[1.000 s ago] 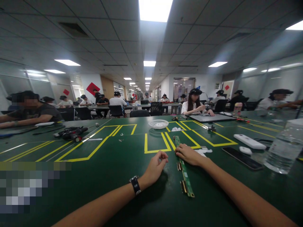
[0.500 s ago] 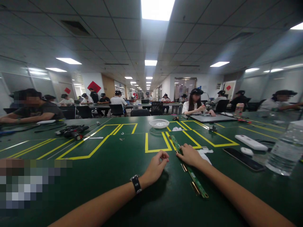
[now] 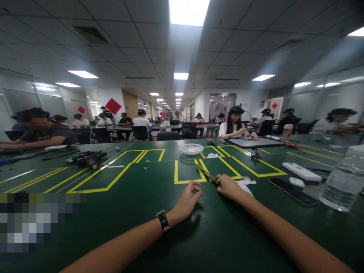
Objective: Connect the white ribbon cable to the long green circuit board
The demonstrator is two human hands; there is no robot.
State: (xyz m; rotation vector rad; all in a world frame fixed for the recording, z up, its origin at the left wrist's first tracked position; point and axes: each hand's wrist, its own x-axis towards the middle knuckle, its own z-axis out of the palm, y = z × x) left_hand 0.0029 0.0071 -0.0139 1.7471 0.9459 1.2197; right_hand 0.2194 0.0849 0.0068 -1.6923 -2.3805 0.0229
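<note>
In the head view, gripping a narrow circuit board point(image 3: 206, 173) with the right hand point(image 3: 228, 186), with fingers closed on it, at the middle of the green table point(image 3: 136, 212). Turned almost edge-on, slanting far and left, partly hidden by that hand. Holding nothing visible in the left hand point(image 3: 189, 198), just to the left, with fingers half curled. Facing a far white basket point(image 3: 191, 149), with a phone point(image 3: 292, 191) to the right.

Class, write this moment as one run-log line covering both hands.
right hand: grips narrow circuit board | left hand: loosely curled, no object visible | white basket: on green table, beyond hands
</note>
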